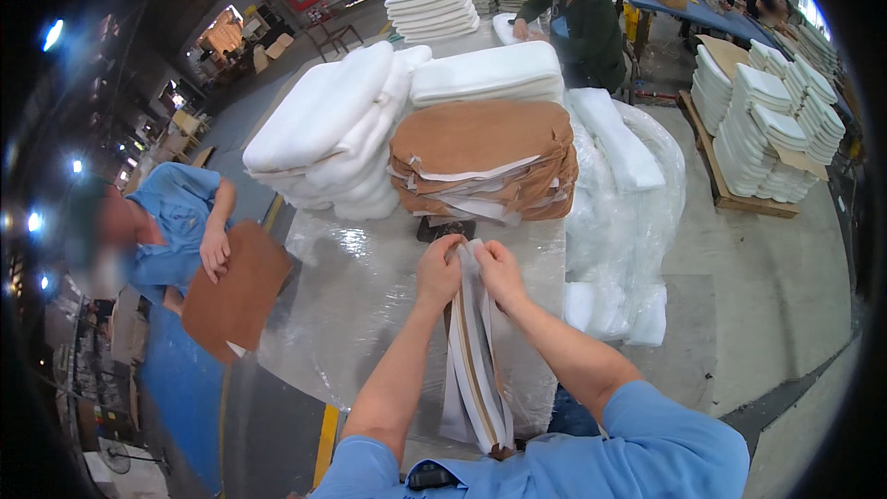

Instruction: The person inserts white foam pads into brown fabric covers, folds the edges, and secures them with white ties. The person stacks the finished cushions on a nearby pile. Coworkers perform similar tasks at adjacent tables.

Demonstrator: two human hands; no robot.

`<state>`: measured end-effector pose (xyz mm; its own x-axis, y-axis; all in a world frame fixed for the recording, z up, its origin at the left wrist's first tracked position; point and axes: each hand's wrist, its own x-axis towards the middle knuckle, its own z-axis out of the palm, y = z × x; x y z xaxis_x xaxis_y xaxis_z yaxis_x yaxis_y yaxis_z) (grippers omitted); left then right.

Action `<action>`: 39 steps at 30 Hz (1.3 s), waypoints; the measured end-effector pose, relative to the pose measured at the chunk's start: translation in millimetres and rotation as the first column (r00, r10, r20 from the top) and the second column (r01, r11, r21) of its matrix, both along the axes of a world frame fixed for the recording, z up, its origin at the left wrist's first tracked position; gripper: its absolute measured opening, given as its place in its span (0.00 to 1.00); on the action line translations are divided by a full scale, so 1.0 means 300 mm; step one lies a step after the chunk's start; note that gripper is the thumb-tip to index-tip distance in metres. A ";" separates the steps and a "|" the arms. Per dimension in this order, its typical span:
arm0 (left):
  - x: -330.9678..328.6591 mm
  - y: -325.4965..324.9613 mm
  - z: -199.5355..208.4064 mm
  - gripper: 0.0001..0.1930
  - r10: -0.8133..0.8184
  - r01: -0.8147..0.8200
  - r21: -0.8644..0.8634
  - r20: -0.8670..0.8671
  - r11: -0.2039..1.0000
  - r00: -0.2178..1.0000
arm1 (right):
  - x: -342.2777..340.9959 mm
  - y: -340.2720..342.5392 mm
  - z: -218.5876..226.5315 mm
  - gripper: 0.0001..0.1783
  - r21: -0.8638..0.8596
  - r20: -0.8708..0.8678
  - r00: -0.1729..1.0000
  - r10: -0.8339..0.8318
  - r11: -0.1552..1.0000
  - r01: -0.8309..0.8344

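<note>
My left hand (439, 272) and my right hand (501, 274) are close together in front of my chest, fingers closed in a pinch. Between them they grip the far end of a fabric cover (475, 360), which runs back toward my waist. White lining shows along it, with a thin brown strip down the middle and brown at the near end. Just beyond my hands sits a stack of brown fabric covers (485, 143) with white edges poking out. A small dark object (445, 229) lies at the foot of that stack, partly hidden.
White foam cushions (319, 120) are piled at the table's far left, more (490, 72) behind the brown stack. Plastic-wrapped foam (619, 212) stands at the right. A person (176, 231) at left holds a brown cover (242, 291); another person (582, 23) works across the plastic-covered table (346, 314).
</note>
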<state>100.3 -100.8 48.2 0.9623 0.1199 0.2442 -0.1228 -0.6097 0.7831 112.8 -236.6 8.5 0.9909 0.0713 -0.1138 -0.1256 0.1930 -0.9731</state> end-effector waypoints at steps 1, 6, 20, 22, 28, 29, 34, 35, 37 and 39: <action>-0.004 0.011 0.006 0.16 0.018 -0.018 -0.002 -0.014 1.000 1.000 | 0.002 0.005 0.015 0.16 0.004 -0.005 0.999 0.042 0.999 -0.042; -0.003 0.067 -0.002 0.14 0.052 -0.051 0.003 -0.007 0.999 0.999 | 0.048 0.002 0.114 0.20 -0.165 -0.142 0.938 0.316 0.927 -0.338; -0.006 0.046 -0.061 0.12 0.007 -0.055 -0.590 -0.084 0.805 0.996 | 0.043 -0.009 0.157 0.22 -0.663 0.050 0.828 0.559 0.638 -0.391; -0.006 0.058 -0.064 0.14 0.046 -0.064 -0.533 -0.048 0.844 0.998 | 0.031 0.014 0.142 0.20 -0.677 0.155 0.829 0.537 0.669 -0.307; -0.043 0.053 -0.084 0.15 0.106 -0.093 -0.569 -0.010 0.817 0.994 | -0.034 0.038 0.129 0.16 -0.725 0.244 0.809 0.534 0.655 -0.214; -0.051 0.052 -0.085 0.15 0.112 -0.092 -0.573 0.001 0.815 0.994 | -0.038 0.034 0.138 0.15 -0.736 0.224 0.800 0.557 0.634 -0.235; -0.093 0.057 -0.088 0.15 0.166 -0.103 -0.510 0.081 0.854 0.983 | -0.068 0.026 0.162 0.12 -0.810 0.169 0.738 0.654 0.519 -0.274; -0.100 0.056 -0.088 0.15 0.172 -0.099 -0.512 0.098 0.853 0.980 | -0.077 0.024 0.163 0.11 -0.821 0.155 0.732 0.663 0.499 -0.278; -0.111 0.056 -0.075 0.15 0.169 -0.105 -0.508 0.082 0.855 0.982 | -0.081 0.021 0.161 0.12 -0.821 0.155 0.727 0.669 0.496 -0.282; -0.114 0.063 -0.065 0.16 0.182 -0.122 -0.493 0.076 0.862 0.980 | -0.072 0.019 0.155 0.13 -0.805 0.172 0.713 0.680 0.514 -0.296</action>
<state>66.0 -81.8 28.6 0.8910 0.3940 0.2258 -0.1677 -0.1765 0.9699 91.3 -230.8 55.1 0.7575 0.6511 0.0482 0.4721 -0.4953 -0.7293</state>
